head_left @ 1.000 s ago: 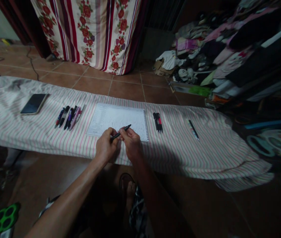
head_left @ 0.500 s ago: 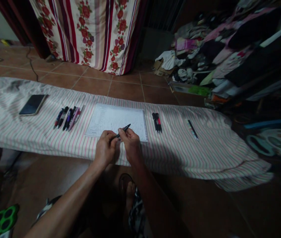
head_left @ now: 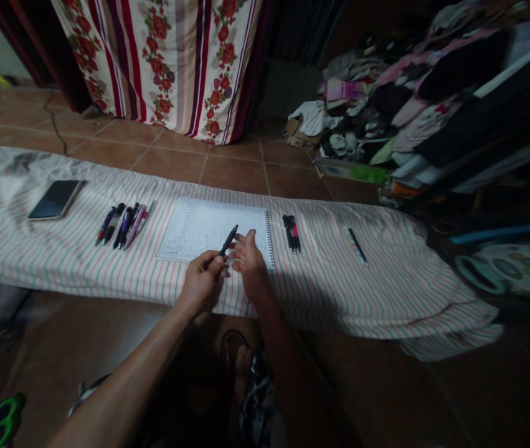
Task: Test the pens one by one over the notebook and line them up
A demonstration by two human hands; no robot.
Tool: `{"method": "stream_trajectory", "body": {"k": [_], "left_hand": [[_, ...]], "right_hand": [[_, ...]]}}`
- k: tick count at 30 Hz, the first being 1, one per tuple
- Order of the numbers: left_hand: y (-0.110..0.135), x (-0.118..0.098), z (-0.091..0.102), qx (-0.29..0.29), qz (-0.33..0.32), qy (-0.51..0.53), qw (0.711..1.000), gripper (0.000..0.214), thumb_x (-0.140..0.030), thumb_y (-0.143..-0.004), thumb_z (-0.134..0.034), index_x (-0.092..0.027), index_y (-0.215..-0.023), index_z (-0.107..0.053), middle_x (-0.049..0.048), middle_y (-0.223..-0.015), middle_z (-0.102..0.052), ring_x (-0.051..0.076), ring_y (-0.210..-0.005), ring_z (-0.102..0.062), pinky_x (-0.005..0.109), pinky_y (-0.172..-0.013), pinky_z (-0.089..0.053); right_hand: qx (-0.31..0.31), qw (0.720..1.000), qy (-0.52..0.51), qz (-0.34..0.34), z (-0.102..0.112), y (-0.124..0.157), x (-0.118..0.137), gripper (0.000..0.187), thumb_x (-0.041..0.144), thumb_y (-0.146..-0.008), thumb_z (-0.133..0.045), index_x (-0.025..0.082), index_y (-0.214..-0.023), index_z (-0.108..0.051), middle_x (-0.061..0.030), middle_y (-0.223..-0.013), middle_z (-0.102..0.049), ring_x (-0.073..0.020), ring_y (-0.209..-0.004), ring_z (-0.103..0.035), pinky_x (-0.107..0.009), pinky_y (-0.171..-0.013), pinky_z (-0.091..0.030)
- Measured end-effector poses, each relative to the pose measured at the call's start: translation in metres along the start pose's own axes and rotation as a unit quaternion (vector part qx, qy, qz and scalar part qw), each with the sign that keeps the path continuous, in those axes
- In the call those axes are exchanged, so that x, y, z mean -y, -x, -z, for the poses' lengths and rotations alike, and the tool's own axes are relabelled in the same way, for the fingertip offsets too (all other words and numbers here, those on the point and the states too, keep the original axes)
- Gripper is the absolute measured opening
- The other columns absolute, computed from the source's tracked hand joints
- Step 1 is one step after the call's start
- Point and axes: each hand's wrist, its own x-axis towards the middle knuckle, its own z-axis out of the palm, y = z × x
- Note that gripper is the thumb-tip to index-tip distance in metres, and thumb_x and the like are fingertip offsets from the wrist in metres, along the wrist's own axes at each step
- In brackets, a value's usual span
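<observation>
My left hand [head_left: 202, 281] is closed round the lower end of a black pen [head_left: 227, 241], which points up and to the right over the bottom edge of a spiral notebook [head_left: 203, 224]. Beside the pen, my right hand [head_left: 248, 264] has its fingers stretched out and holds nothing, its fingertips close to the pen's barrel. The notebook lies open on a low surface covered with a striped cloth [head_left: 367, 292].
Left of the notebook lie several pens in a row [head_left: 122, 224] and a dark phone [head_left: 54, 199]. Two pens [head_left: 291, 233] lie right of it, and a single pen [head_left: 356, 246] farther right. Behind are a floral curtain [head_left: 175, 62] and piled clothes [head_left: 400, 106].
My right hand has let go of the pen and opened its fingers. The pen now tilts more upright in my left hand. The view has shifted slightly.
</observation>
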Motion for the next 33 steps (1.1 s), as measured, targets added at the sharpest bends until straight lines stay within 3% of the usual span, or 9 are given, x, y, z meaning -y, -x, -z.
{"method": "stream_trajectory", "body": {"k": [4, 10, 14, 17, 21, 25, 29, 31, 33], "left_hand": [[0.001, -0.005, 0.003, 0.005, 0.030, 0.012, 0.999, 0.027, -0.037, -0.064, -0.064, -0.012, -0.074, -0.061, -0.0040, -0.047, -0.049, 0.006, -0.040, -0.040, 0.019, -0.042, -0.029], [-0.001, -0.003, 0.008, -0.012, -0.006, -0.044, 0.999, 0.019, -0.031, -0.064, -0.063, -0.013, -0.073, -0.062, -0.0029, -0.052, -0.053, 0.008, -0.048, -0.045, 0.020, -0.048, -0.034], [-0.004, 0.003, 0.010, -0.027, -0.068, -0.071, 0.995, 0.015, -0.028, -0.064, -0.064, -0.015, -0.071, -0.062, -0.0029, -0.058, -0.055, 0.009, -0.056, -0.048, 0.021, -0.055, -0.037], [-0.004, 0.001, 0.010, -0.014, -0.052, -0.036, 0.998, 0.018, -0.031, -0.065, -0.064, -0.015, -0.072, -0.062, -0.0037, -0.056, -0.053, 0.008, -0.052, -0.045, 0.021, -0.052, -0.035], [-0.001, -0.006, 0.010, 0.010, 0.016, 0.023, 1.000, 0.027, -0.036, -0.061, -0.068, -0.013, -0.074, -0.062, -0.0033, -0.052, -0.052, 0.007, -0.045, -0.041, 0.020, -0.046, -0.030], [0.000, -0.007, 0.010, 0.025, 0.029, 0.038, 0.999, 0.028, -0.036, -0.060, -0.070, -0.012, -0.072, -0.063, -0.0028, -0.050, -0.052, 0.007, -0.045, -0.042, 0.019, -0.046, -0.029], [0.000, -0.005, 0.009, 0.010, 0.018, 0.020, 1.000, 0.027, -0.035, -0.058, -0.071, -0.012, -0.070, -0.062, -0.0026, -0.051, -0.053, 0.007, -0.046, -0.043, 0.020, -0.047, -0.031], [0.000, -0.006, 0.010, 0.011, 0.021, 0.027, 0.999, 0.028, -0.037, -0.059, -0.070, -0.013, -0.071, -0.062, -0.0033, -0.050, -0.053, 0.007, -0.045, -0.042, 0.019, -0.045, -0.031], [-0.001, -0.007, 0.012, 0.016, 0.019, 0.031, 0.999, 0.029, -0.038, -0.060, -0.070, -0.013, -0.071, -0.062, -0.0035, -0.050, -0.052, 0.006, -0.044, -0.041, 0.019, -0.044, -0.030]], "right_hand": [[0.020, 0.999, -0.027, 0.011, 0.002, -0.001, 0.008, 0.044, 0.046, -0.072, -0.059, 0.022, -0.109, -0.059, -0.0062, -0.101, -0.066, -0.0100, -0.060, -0.049, -0.021, -0.043, -0.030], [0.012, 0.998, -0.043, 0.041, -0.001, -0.005, 0.009, 0.027, 0.031, -0.062, -0.069, 0.018, -0.084, -0.062, -0.0009, -0.076, -0.066, -0.0122, -0.068, -0.057, -0.026, -0.064, -0.044], [-0.030, 0.996, -0.025, 0.079, -0.009, -0.007, 0.000, 0.028, 0.029, -0.059, -0.071, 0.020, -0.077, -0.052, 0.0052, -0.063, -0.055, -0.0097, -0.060, -0.053, -0.024, -0.059, -0.043], [-0.008, 0.999, -0.016, 0.050, -0.010, -0.005, -0.002, 0.043, 0.031, -0.058, -0.072, 0.021, -0.094, -0.053, 0.0040, -0.069, -0.057, -0.0098, -0.060, -0.052, -0.022, -0.052, -0.040], [0.043, 0.998, -0.038, 0.008, -0.006, -0.004, 0.008, 0.052, 0.043, -0.070, -0.060, 0.023, -0.117, -0.051, -0.0043, -0.094, -0.066, -0.0070, -0.051, -0.041, -0.022, -0.041, -0.027], [0.066, 0.997, -0.027, 0.017, -0.002, -0.005, 0.017, 0.035, 0.038, -0.068, -0.063, 0.020, -0.098, -0.063, -0.0045, -0.090, -0.068, -0.0081, -0.054, -0.043, -0.024, -0.048, -0.032], [0.016, 0.999, -0.005, 0.042, -0.008, -0.009, 0.013, 0.027, 0.033, -0.058, -0.071, 0.020, -0.075, -0.056, 0.0032, -0.065, -0.057, -0.0106, -0.061, -0.050, -0.024, -0.058, -0.040], [-0.005, 0.999, 0.008, 0.049, -0.013, -0.009, 0.009, 0.032, 0.034, -0.055, -0.073, 0.020, -0.075, -0.052, 0.0050, -0.062, -0.053, -0.0103, -0.060, -0.049, -0.023, -0.056, -0.039], [0.001, 0.999, -0.003, 0.038, -0.015, -0.008, 0.009, 0.037, 0.038, -0.060, -0.069, 0.021, -0.088, -0.053, 0.0024, -0.071, -0.058, -0.0097, -0.058, -0.047, -0.022, -0.050, -0.036]]}}
